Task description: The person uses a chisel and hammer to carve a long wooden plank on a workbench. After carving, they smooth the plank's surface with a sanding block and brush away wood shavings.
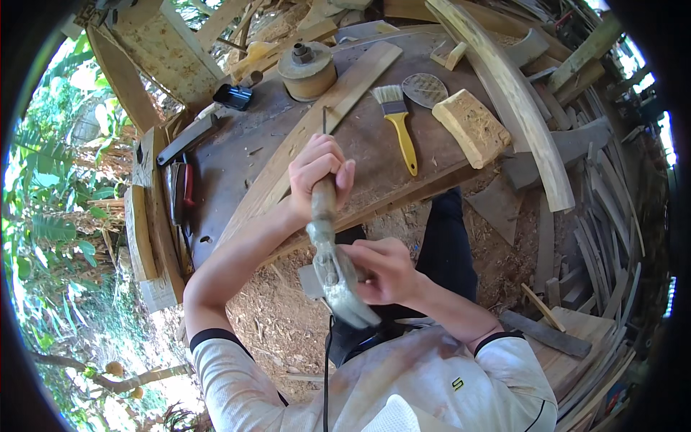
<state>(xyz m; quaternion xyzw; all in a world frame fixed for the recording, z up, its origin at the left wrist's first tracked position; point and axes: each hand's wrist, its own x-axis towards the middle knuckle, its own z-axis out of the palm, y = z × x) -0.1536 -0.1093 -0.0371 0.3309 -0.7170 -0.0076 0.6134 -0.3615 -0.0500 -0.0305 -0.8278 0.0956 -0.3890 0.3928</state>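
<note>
My left hand (320,173) is closed around the wooden handle of a chisel (325,200), whose thin dark shaft points away from me over a long plank (360,75). Whether its tip touches the wood I cannot tell. Close to me, a claw hammer (337,277) has its striking end at the chisel's handle and its claw toward my body. My right hand (387,270) is wrapped round the hammer's handle, mostly hidden by the fingers. Beyond, a paintbrush (400,129) with a yellow handle lies beside a round patterned disc (425,91).
On the dark workbench (273,119) stand a round wooden pot-like block (307,72) and a small black tray (232,96). A red-handled tool (188,183) lies at the left edge. A chunky wood block (471,128) and a long curved timber (518,97) are at right; shavings cover the ground.
</note>
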